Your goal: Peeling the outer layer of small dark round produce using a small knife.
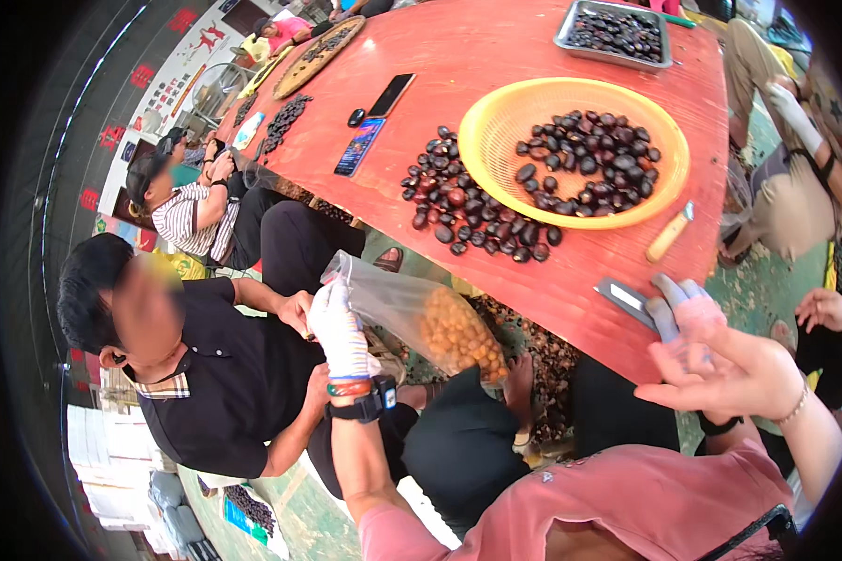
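My left hand [338,326], in a white knit glove, grips the top of a clear plastic bag [393,284]. Peeled yellow-orange nuts or fruits [463,336] fill the bag's lower end. Grey-covered fingertips of my right hand [677,305] are at the near end of a grey flat tool, possibly a knife [624,298], on the red table [519,294]. A bare hand with a bracelet [737,365], seemingly another person's, overlaps my right hand and hides its grip. A wooden-handled knife [666,235] lies beyond. Dark, glossy nuts or fruits [477,217] lie beside a yellow plastic basket [473,133].
A metal tray [565,42] of dark pieces and two phones [391,95] [359,146] rest on the table. A person in a black shirt [231,379] sits close at left, hands near my left hand. Other people sit around; husks [554,372] litter the floor.
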Demonstrator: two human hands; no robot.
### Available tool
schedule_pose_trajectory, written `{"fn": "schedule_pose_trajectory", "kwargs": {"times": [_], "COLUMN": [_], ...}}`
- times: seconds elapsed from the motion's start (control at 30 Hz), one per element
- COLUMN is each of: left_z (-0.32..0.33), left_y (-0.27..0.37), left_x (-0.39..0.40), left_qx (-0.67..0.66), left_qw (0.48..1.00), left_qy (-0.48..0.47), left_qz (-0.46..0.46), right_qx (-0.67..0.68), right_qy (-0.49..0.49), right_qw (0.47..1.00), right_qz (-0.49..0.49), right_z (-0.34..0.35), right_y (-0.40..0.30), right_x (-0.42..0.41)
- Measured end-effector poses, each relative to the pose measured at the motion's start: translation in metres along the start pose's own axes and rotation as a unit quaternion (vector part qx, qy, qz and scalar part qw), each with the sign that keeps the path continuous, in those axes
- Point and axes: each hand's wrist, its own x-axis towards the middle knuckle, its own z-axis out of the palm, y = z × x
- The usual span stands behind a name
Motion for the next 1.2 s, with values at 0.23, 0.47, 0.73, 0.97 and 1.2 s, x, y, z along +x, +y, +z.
{"fn": "schedule_pose_trajectory", "kwargs": {"times": [0.23,0.47,0.73,0.97,1.2], "left_z": [-0.029,-0.046,-0.062,-0.113,-0.169], "left_y": [0.106,0.184,0.240,0.247,0.233], "left_x": [-0.080,-0.129,-0.200,-0.264,-0.285], "left_qx": [-0.035,-0.125,-0.139,0.071,0.051], "left_qw": [0.999,0.991,0.990,0.970,0.855], "left_qy": [-0.025,0.029,0.003,-0.011,-0.289], "left_qz": [0.020,-0.032,0.001,0.232,0.428], "right_qx": [-0.009,0.583,0.623,0.483,-0.210], "right_qy": [0.198,0.180,0.024,0.206,0.467], "right_qw": [0.974,0.581,0.477,0.713,0.844], "right_qz": [0.107,0.538,0.619,0.465,0.158], "right_z": [-0.010,-0.004,-0.006,-0.061,-0.109], "right_y": [-0.026,-0.090,-0.114,-0.026,0.043], "right_x": [0.013,0.056,0.059,0.044,0.033]}}
